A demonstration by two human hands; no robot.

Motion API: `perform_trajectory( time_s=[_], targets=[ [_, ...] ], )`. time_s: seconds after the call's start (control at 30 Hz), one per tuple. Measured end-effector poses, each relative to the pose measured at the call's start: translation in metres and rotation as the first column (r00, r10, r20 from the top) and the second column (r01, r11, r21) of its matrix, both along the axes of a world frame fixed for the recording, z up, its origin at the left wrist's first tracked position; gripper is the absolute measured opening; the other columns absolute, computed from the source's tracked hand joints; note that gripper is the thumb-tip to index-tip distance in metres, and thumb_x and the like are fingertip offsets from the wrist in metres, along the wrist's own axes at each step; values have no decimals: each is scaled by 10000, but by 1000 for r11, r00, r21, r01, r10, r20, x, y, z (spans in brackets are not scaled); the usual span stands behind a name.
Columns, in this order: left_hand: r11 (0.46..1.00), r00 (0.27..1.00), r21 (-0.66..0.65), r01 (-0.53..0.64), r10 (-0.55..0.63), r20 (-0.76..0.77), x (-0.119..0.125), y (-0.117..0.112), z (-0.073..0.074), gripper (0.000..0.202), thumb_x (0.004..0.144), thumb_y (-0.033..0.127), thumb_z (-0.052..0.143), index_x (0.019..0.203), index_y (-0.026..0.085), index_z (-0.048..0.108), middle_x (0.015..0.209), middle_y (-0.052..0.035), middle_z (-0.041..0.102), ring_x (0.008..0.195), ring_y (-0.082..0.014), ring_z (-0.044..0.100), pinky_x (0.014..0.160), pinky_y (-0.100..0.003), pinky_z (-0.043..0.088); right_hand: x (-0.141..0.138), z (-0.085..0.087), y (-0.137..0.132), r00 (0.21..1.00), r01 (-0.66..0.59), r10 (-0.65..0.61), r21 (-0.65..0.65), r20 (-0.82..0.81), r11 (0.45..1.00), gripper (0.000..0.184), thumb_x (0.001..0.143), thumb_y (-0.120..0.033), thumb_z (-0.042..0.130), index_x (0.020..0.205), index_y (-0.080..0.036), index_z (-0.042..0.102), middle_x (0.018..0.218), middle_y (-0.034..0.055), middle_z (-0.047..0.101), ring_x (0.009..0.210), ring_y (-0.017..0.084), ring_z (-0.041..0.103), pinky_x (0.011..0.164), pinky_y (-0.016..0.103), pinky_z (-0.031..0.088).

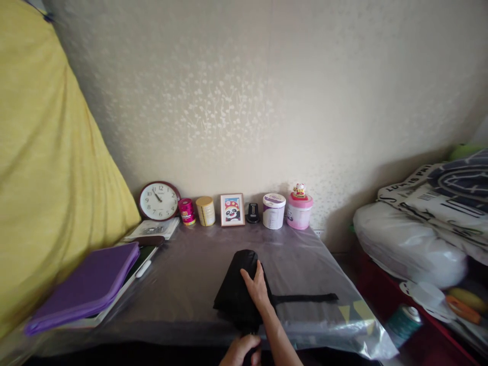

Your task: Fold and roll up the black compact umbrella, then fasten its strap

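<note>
A black folding umbrella, its canopy folded down and loosely gathered, lies over the front middle of the table with its top pointing away from me. Its closing strap stretches out to the right across the table cover. At the near end, my left hand is closed around the handle, which is mostly hidden by the fingers. My right hand grips the canopy from above on its right side, thumb apart from the fingers; some fingertips are hidden behind the fabric.
Along the wall stand a clock, a pink can, a yellow can, a framed panda picture, a black object and two tubs. A purple folder lies left; bagged bedding is right.
</note>
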State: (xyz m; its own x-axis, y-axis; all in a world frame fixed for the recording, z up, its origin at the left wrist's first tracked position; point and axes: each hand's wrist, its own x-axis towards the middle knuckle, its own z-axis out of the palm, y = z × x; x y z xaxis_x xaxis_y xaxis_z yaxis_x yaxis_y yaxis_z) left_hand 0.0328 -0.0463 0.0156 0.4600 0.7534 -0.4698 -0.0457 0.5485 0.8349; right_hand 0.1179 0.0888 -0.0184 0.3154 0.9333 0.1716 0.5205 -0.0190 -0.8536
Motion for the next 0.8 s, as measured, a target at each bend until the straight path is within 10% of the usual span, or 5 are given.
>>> perform_trajectory(
  time_s=[0.3,0.53,0.63,0.73,0.8],
  targets=[
    [924,814,377,66,168,-556,8,19,-15,312,748,215,443,1045,132,491,750,-47,636,723,-176,611,659,-253,423,6,34,-8,951,-11,3,-26,-310,1000,717,742,-519,475,1296,-86,338,1207,138,532,1126,226,488,931,315,389],
    [863,752,492,112,250,-610,-2,27,-10,463,680,195,555,1127,121,459,1035,-129,594,1004,-219,548,832,-251,371,14,42,-5,858,52,-51,-13,-512,999,700,658,-528,570,1197,-96,455,1071,116,618,985,238,576,803,288,470],
    [865,830,490,110,191,-524,-5,22,3,367,719,285,528,1061,159,486,856,-53,623,783,-169,596,714,-237,411,23,45,-4,678,4,-22,-26,-735,1000,647,581,-510,664,1090,-131,533,897,70,671,822,232,625,696,295,503],
    [986,993,166,13,7,-119,-6,12,20,334,758,463,451,875,157,518,546,40,498,429,-97,465,471,-224,356,30,56,-7,487,-29,-22,-41,-873,999,580,555,-491,703,1023,-177,570,769,21,674,702,206,634,631,291,511],
    [997,971,46,-58,45,233,-5,5,30,347,767,467,449,889,149,515,584,49,475,452,-58,447,459,-184,305,31,65,-11,400,-45,-14,-35,-916,998,538,571,-494,696,998,-188,583,743,13,670,668,198,632,610,294,512]
  ],
)
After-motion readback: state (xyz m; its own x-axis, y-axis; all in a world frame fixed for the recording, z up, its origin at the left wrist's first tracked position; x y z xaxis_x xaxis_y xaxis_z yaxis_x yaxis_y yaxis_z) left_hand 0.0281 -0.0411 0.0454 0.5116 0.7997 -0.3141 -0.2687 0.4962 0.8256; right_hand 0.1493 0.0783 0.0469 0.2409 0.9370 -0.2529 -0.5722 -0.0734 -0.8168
